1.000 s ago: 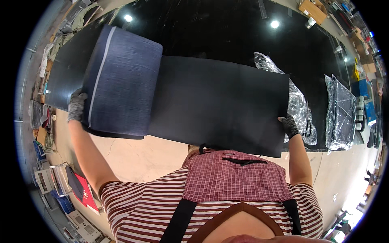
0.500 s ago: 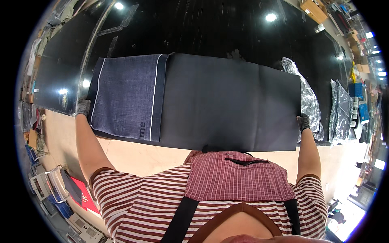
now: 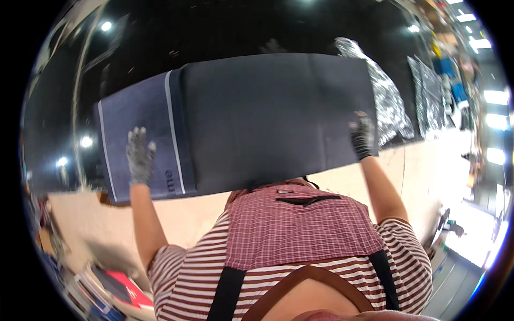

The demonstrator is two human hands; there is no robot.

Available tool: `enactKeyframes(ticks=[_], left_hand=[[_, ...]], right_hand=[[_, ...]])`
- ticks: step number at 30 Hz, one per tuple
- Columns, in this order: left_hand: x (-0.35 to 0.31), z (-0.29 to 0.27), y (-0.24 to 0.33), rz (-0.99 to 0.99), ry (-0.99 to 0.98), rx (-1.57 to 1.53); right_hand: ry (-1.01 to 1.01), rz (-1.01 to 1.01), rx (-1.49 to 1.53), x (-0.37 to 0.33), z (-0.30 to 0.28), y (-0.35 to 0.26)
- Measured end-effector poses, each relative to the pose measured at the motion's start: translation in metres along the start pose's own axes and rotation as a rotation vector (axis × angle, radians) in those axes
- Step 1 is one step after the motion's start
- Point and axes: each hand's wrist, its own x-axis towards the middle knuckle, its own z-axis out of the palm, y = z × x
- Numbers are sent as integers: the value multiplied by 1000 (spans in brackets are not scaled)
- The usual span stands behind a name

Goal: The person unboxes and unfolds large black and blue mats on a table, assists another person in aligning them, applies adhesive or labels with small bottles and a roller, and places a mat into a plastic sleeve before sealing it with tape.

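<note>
- Dark fabric panel [image 3: 273, 117] w/ blue denim piece [image 3: 142, 144] at its left end; lies flat on black table [image 3: 214, 32], long axis left-right.
- Left hand [image 3: 140, 155], gloved, fingers spread flat on denim, no grip.
- Right hand [image 3: 364, 136], gloved, closed on panel's right edge.
- Silver foil sheets [image 3: 391, 101] just right of the panel; no containers seen.

Packaging, upper right: two crinkled silver foil bags, empty-looking.
- Foil bag, nearer [image 3: 388, 101]: long, shiny silver, wrinkled; lies on the black surface just beyond the right end of the dark fabric.
- Foil bag, farther [image 3: 428, 91]: same silver film, flatter, well to the right of the first, close to the bench edge.

Lower left corner: flat red package or folder [image 3: 126, 286] among stacked flat items, blurred; details cannot be told.

Signs, screens: none legible.
</note>
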Motion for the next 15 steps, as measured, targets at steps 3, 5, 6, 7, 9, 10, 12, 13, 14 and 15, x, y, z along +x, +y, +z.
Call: enactKeyframes(ticks=[3, 5, 6, 7, 9, 10, 12, 13, 14, 15], left_hand=[[-10, -2, 124, 8, -85, 131], [-16, 5, 143, -15, -126, 166], [-10, 1, 146, -33, -134, 150], [-9, 3, 146, -30, -124, 143], [-14, 3, 138, -42, -120, 137], [-17, 7, 132, -42, -102, 145], [-19, 13, 117, -38, -71, 162], [-19, 11, 119, -47, -82, 144], [-16, 8, 120, -51, -93, 125], [-11, 3, 122, -58, -96, 108]], right_hand=[[-162, -7, -121, -65, 29, -51], [-255, 38, -256, -99, 53, -53], [-284, 80, -258, -95, 54, -52], [-328, 92, -252, -92, 47, -53], [-345, 59, -171, -86, 38, -55], [-374, 52, -140, -82, 35, -59], [-258, 66, -23, -85, 36, -65], [-103, 112, 99, -97, 35, -70], [57, 155, 217, -112, 32, -76], [140, 123, 270, -130, 32, -82]])
